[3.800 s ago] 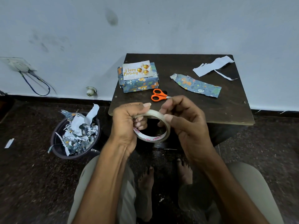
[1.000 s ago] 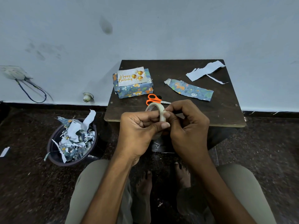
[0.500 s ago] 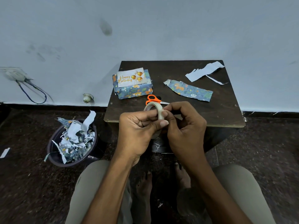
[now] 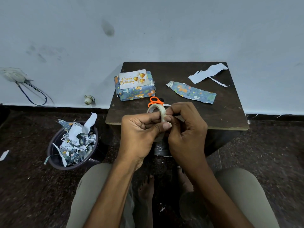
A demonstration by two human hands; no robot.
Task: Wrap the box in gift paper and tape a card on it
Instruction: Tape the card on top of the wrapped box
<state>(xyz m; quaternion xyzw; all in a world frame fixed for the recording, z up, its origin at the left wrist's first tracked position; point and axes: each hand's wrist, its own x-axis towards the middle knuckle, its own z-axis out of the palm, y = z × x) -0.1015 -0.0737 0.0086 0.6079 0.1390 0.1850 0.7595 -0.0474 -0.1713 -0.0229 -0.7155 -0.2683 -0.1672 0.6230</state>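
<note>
Left hand (image 4: 139, 129): fingers curled round the tape roll (image 4: 158, 115), thumb pressed across its outer face. The roll stands on edge between both hands, above the near edge of the table (image 4: 227, 112).

Right hand (image 4: 185, 127): fingers curled, fingertips pinching at the rim of the tape roll just beside the left thumb. Whether a free end of tape is lifted cannot be told.

Wrapped box (image 4: 135, 90): lies on the far left part of the table, beyond the left hand and apart from it. The card (image 4: 133, 79), printed "Happy Birthday", lies flat on top of the box.

Scissors (image 4: 155, 100): orange handles show just behind the tape roll, between the box and the hands; the blades are mostly hidden.

Gift paper strip (image 4: 192, 92): lies on the table beyond the right hand. White paper scrap (image 4: 207, 74): at the far right corner of the table.

Container: a dark bin (image 4: 56, 159) stands on the floor left of the table, well apart from the hands. It holds a heap of paper offcuts (image 4: 75, 140), printed and white, rising above its rim.
</note>
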